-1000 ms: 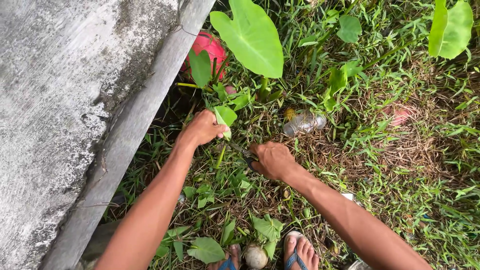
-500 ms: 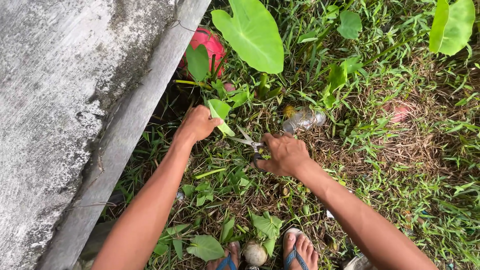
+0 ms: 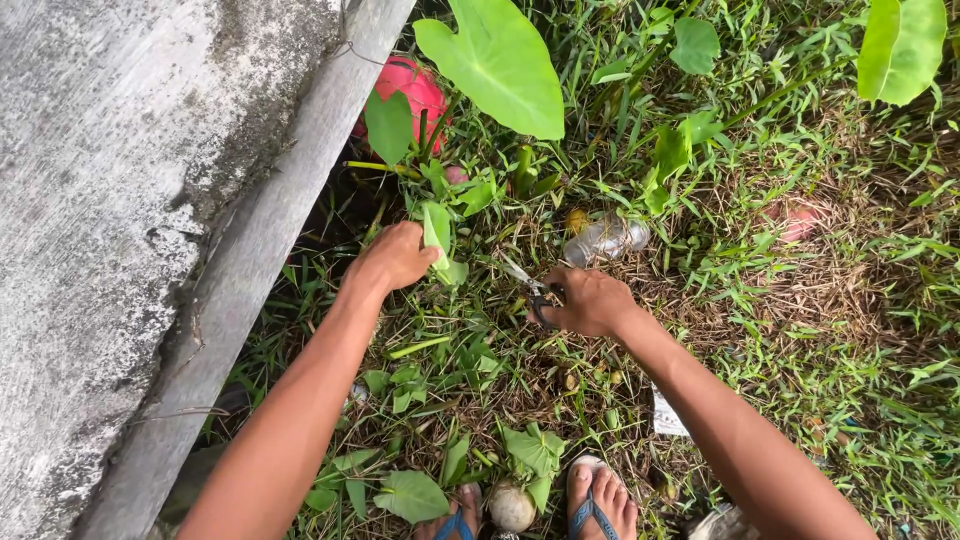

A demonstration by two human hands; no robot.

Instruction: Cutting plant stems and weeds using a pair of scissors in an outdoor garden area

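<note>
Head view: left hand (image 3: 398, 257) pinching small green leaf (image 3: 437, 228) near concrete wall (image 3: 120, 200). Right hand (image 3: 590, 300) clenched on scissors (image 3: 528, 280), blades parted, pointing toward left fingers. Risk: nicked fingers; blades could snag on grass (image 3: 800, 280).

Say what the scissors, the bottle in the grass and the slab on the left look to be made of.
Scissors: blades look like bare metal, grey with a dull shine; the handle in the right hand looks dark, probably plastic.
Bottle: clear plastic by its look, see-through and glinting, lying on its side.
Slab: seems concrete, rough, grey-white, with dark weathered patches.
</note>
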